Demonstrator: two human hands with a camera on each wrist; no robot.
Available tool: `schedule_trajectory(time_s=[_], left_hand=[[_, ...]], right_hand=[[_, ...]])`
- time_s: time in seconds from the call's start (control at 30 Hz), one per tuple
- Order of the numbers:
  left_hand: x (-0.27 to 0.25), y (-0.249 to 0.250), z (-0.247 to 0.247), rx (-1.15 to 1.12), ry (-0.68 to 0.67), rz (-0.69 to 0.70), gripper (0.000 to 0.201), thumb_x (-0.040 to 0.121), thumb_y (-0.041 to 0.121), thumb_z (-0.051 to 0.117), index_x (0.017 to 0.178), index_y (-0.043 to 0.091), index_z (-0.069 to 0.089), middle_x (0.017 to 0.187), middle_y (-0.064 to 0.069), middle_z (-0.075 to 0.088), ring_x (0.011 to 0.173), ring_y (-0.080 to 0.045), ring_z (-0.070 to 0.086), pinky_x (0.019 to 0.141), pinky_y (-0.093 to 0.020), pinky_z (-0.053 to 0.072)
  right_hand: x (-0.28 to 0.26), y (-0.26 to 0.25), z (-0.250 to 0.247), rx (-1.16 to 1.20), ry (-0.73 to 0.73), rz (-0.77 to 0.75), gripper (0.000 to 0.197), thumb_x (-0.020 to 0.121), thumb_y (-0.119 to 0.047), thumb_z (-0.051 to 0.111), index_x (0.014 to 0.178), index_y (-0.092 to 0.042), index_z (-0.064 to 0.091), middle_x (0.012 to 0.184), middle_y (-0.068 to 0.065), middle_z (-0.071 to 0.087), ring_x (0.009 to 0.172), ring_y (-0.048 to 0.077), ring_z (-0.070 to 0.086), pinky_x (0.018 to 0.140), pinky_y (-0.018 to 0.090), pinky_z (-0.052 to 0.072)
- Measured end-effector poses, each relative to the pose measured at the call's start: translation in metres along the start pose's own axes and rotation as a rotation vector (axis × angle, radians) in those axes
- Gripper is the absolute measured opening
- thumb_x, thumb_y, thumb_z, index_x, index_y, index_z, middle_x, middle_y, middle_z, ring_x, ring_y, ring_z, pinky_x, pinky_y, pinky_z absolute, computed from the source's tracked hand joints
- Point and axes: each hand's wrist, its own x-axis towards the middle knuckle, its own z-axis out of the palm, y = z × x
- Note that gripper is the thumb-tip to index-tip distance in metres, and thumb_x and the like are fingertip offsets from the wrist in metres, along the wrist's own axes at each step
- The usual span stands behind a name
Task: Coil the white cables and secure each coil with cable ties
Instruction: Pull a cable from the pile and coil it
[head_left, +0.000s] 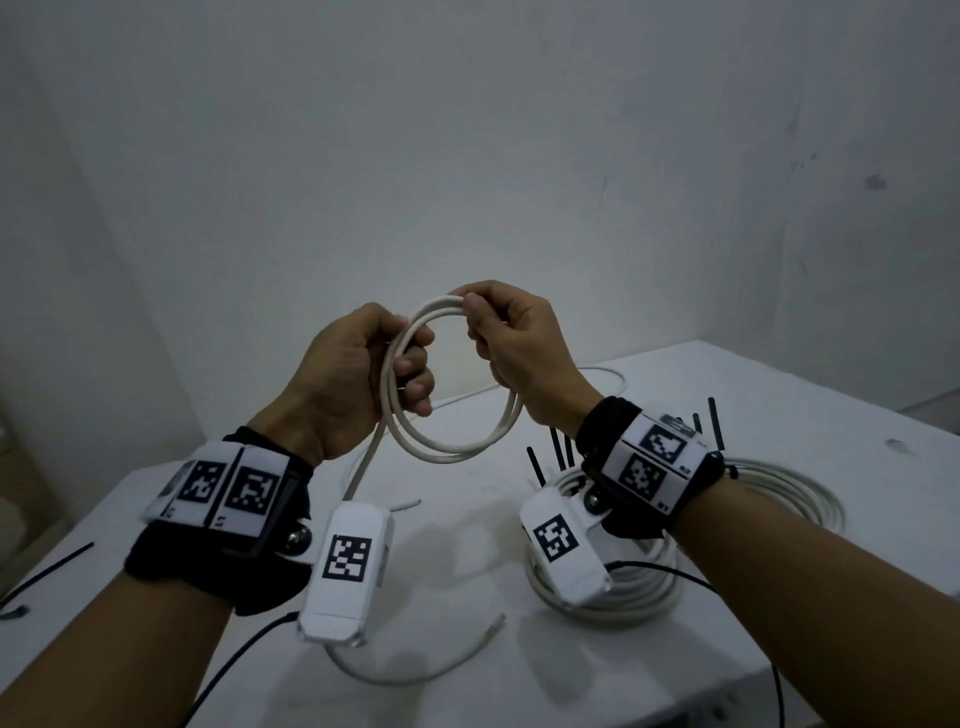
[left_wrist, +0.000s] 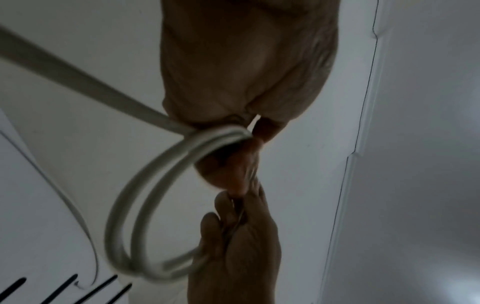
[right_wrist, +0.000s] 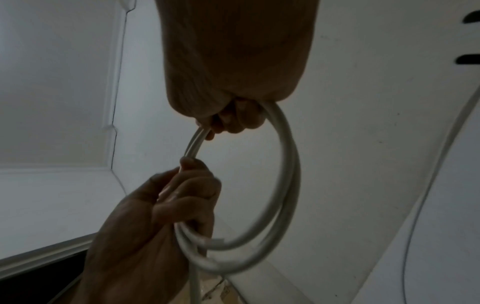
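White cable looped mid-air between both hands

White bench (head_left: 779, 395) below, bearing a big finished cable coil (head_left: 649, 587) with black cable ties (head_left: 561, 447) beside it. Raised above: small white cable loop (head_left: 447, 395), two turns, gripped on one side by curled fingers of left hand (head_left: 358, 374), pinched at top by fingertips of right hand (head_left: 519, 343). Loose tail (head_left: 363, 467) hanging from left hand down to bench.
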Motion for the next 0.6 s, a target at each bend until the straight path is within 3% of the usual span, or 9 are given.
schedule_trajectory(time_s=[0.1, 0.2, 0.27, 0.3, 0.33, 0.4, 0.47, 0.53, 0.6], left_hand=[[0.003, -0.001, 0.008, -0.041, 0.104, 0.048, 0.029, 0.093, 0.023, 0.033, 0.072, 0.013, 0.050, 0.047, 0.006, 0.026, 0.036, -0.009, 0.023, 0.033, -0.014, 0.021], [0.005, 0.000, 0.009, -0.044, 0.186, 0.097, 0.030, 0.097, 0.028, 0.038, 0.072, 0.016, 0.048, 0.046, 0.008, 0.026, 0.034, -0.006, 0.020, 0.032, -0.013, 0.015], [0.005, 0.002, 0.005, -0.086, 0.232, 0.134, 0.031, 0.098, 0.028, 0.039, 0.071, 0.017, 0.047, 0.044, 0.009, 0.026, 0.033, -0.006, 0.020, 0.032, -0.013, 0.014], [0.004, 0.003, 0.002, -0.106, 0.247, 0.151, 0.031, 0.098, 0.028, 0.039, 0.071, 0.017, 0.046, 0.044, 0.010, 0.026, 0.033, -0.006, 0.020, 0.031, -0.014, 0.014], [0.003, 0.003, -0.001, -0.125, 0.256, 0.164, 0.031, 0.099, 0.029, 0.038, 0.071, 0.017, 0.046, 0.044, 0.010, 0.026, 0.034, -0.005, 0.020, 0.031, -0.014, 0.015], [-0.002, 0.002, -0.007, -0.165, 0.266, 0.175, 0.032, 0.100, 0.029, 0.037, 0.072, 0.017, 0.047, 0.045, 0.010, 0.027, 0.035, -0.005, 0.021, 0.030, -0.015, 0.016], [-0.008, 0.001, -0.012, -0.210, 0.272, 0.176, 0.033, 0.101, 0.030, 0.037, 0.072, 0.017, 0.047, 0.046, 0.010, 0.028, 0.035, -0.005, 0.022, 0.030, -0.016, 0.016], [-0.015, 0.001, -0.017, -0.250, 0.270, 0.179, 0.033, 0.101, 0.030, 0.036, 0.073, 0.017, 0.047, 0.046, 0.010, 0.028, 0.035, -0.004, 0.022, 0.030, -0.017, 0.016], [-0.022, 0.003, -0.025, -0.271, 0.274, 0.179, 0.033, 0.101, 0.029, 0.036, 0.073, 0.016, 0.047, 0.045, 0.010, 0.028, 0.035, -0.004, 0.023, 0.029, -0.016, 0.016]], right_hand=[[-0.002, -0.003, 0.009, -0.008, 0.038, -0.043, 0.017, 0.097, -0.016, 0.051, 0.103, -0.012, 0.066, 0.065, -0.009, 0.051, 0.052, 0.002, 0.044, 0.047, 0.018, 0.036], [-0.012, 0.001, 0.011, -0.159, 0.102, -0.027, 0.028, 0.095, -0.032, 0.052, 0.122, -0.024, 0.055, 0.095, 0.003, 0.055, 0.077, 0.006, 0.052, 0.068, 0.017, 0.045], [-0.033, 0.007, 0.009, -0.213, 0.246, 0.003, 0.015, 0.095, -0.036, 0.051, 0.107, -0.027, 0.052, 0.090, 0.003, 0.057, 0.074, 0.009, 0.052, 0.067, 0.024, 0.044], [-0.048, 0.012, 0.009, -0.221, 0.237, 0.065, 0.012, 0.096, -0.037, 0.049, 0.096, -0.025, 0.051, 0.079, 0.001, 0.058, 0.065, 0.010, 0.052, 0.061, 0.030, 0.044], [-0.065, 0.016, 0.011, -0.196, 0.136, 0.180, 0.019, 0.097, -0.039, 0.045, 0.091, -0.022, 0.052, 0.069, 0.000, 0.059, 0.055, 0.012, 0.052, 0.052, 0.032, 0.042], [-0.100, 0.022, 0.022, -0.060, -0.209, 0.545, 0.037, 0.098, -0.050, 0.035, 0.101, -0.017, 0.053, 0.059, 0.005, 0.061, 0.041, 0.017, 0.052, 0.039, 0.024, 0.037], [-0.124, 0.031, 0.039, 0.109, -0.440, 0.916, 0.056, 0.094, -0.062, 0.027, 0.121, -0.016, 0.044, 0.069, 0.013, 0.066, 0.045, 0.021, 0.060, 0.038, 0.020, 0.043], [-0.132, 0.041, 0.057, 0.363, -0.490, 1.165, 0.071, 0.090, -0.067, 0.028, 0.135, -0.012, 0.035, 0.090, 0.021, 0.065, 0.061, 0.028, 0.069, 0.049, 0.028, 0.053], [-0.129, 0.047, 0.073, 0.641, -0.366, 1.282, 0.074, 0.091, -0.063, 0.037, 0.138, -0.005, 0.035, 0.105, 0.026, 0.059, 0.071, 0.032, 0.070, 0.056, 0.037, 0.057]])
